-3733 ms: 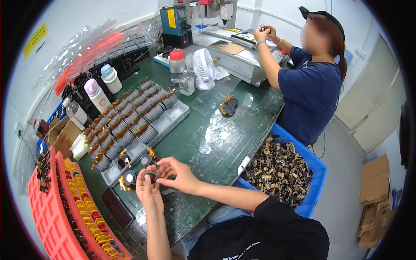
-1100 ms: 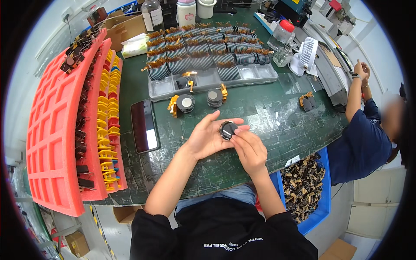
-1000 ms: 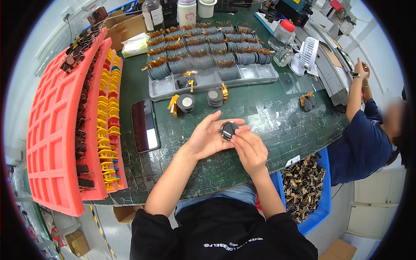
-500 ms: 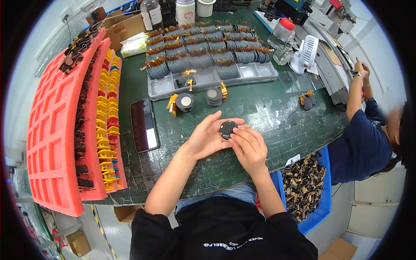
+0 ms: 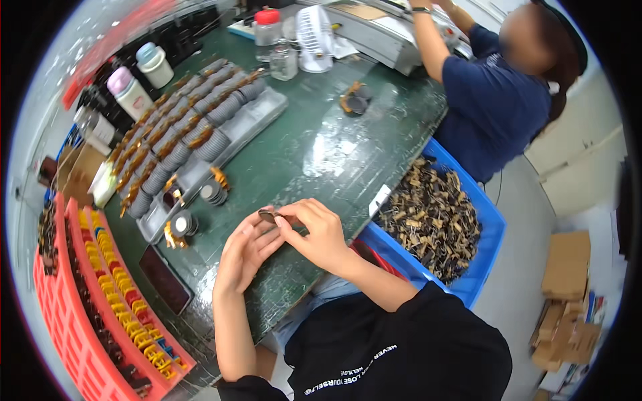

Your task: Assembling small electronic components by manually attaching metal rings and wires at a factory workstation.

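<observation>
A small round dark disc [image 5: 269,216] is tilted almost edge-on above the green tabletop. My right hand [image 5: 319,235] pinches it between thumb and fingers. My left hand [image 5: 245,252] is cupped beside it, fingers stretched out and fingertips against the disc's left side. Beyond my hands are a short stack of grey discs with orange flex tabs [image 5: 184,224] and a second such stack [image 5: 213,194]. Farther back, a clear plastic tray [image 5: 271,107] bears several rows of these discs [image 5: 175,157].
Pink foam racks [image 5: 57,294] with yellow and red parts and a phone [image 5: 166,279] lie left. A blue bin [image 5: 491,234] of small parts stands right, near a co-worker [image 5: 495,100]. Jars [image 5: 267,33], a white fan [image 5: 314,40] and a small disc pile [image 5: 356,99] are farther back.
My view has swung right, so the tray and racks sit farther left in it. The disc has gone from face-up in my left hand to nearly edge-on in my right fingers.
</observation>
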`<action>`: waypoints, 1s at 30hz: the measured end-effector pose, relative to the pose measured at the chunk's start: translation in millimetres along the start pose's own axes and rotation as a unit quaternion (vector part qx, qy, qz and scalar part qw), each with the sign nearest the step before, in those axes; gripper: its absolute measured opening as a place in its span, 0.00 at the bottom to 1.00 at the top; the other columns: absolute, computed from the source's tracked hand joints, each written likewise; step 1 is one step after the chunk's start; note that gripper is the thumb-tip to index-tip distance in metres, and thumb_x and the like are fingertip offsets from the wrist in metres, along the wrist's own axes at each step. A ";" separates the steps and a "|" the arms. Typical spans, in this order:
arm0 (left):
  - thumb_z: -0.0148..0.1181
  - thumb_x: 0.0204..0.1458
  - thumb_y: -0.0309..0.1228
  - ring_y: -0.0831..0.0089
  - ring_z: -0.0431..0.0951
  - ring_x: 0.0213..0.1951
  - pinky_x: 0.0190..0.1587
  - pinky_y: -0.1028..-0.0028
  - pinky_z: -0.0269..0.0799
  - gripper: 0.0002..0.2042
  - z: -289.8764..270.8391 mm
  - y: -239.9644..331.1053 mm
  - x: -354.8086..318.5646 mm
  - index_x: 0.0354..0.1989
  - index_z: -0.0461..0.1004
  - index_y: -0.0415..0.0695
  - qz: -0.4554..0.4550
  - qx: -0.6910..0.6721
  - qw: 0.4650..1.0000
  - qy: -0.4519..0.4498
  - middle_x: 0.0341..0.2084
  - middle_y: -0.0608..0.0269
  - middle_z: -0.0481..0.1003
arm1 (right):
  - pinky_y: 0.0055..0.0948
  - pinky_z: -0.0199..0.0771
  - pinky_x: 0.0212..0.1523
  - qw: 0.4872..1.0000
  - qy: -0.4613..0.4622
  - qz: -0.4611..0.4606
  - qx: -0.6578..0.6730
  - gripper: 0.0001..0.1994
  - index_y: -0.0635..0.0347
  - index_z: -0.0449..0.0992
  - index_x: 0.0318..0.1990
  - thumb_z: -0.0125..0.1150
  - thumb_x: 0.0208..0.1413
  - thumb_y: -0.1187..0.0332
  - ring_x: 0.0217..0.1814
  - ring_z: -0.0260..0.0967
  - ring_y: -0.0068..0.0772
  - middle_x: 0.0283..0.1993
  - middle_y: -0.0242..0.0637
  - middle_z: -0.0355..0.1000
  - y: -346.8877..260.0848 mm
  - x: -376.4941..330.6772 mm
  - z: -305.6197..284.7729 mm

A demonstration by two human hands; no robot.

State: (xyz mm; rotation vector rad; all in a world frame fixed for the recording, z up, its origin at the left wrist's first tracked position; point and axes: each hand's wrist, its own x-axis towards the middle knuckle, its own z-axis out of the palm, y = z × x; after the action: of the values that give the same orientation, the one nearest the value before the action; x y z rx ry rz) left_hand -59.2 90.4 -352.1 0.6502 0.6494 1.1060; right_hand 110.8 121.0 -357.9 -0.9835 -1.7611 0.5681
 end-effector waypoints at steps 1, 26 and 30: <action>0.50 0.59 0.35 0.62 0.72 0.52 0.56 0.66 0.69 0.22 3.0 -3.4 1.8 0.58 0.59 0.34 -0.020 0.035 0.999 0.030 0.50 0.51 0.69 | 0.25 0.70 0.27 1.000 0.004 0.019 -0.013 0.06 0.61 0.77 0.34 0.64 0.50 0.71 0.28 0.69 0.29 0.31 0.35 0.72 -1.1 -0.6 -7.6; 0.51 0.58 0.28 0.65 0.79 0.38 0.38 0.73 0.80 0.05 -11.6 2.0 -0.8 0.40 0.67 0.41 0.129 0.074 0.963 0.224 0.34 0.62 0.74 | 0.40 0.73 0.38 0.832 0.081 0.372 -0.403 0.15 0.61 0.78 0.35 0.63 0.46 0.59 0.42 0.73 0.45 0.39 0.43 0.74 201.5 -32.5 -158.3; 0.48 0.59 0.27 0.64 0.80 0.37 0.35 0.71 0.80 0.06 -13.9 -2.6 -2.1 0.41 0.67 0.40 0.105 0.072 0.961 0.247 0.34 0.60 0.74 | 0.37 0.72 0.39 0.873 0.306 0.299 -0.232 0.14 0.63 0.73 0.38 0.52 0.60 0.59 0.36 0.74 0.42 0.33 0.46 0.74 191.0 -27.7 -157.0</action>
State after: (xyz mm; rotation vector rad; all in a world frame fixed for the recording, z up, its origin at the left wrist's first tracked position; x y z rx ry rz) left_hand -68.7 89.7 -362.7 0.5769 1.1156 1.4472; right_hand 327.9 194.9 -454.4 -1.8441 -1.0069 0.1488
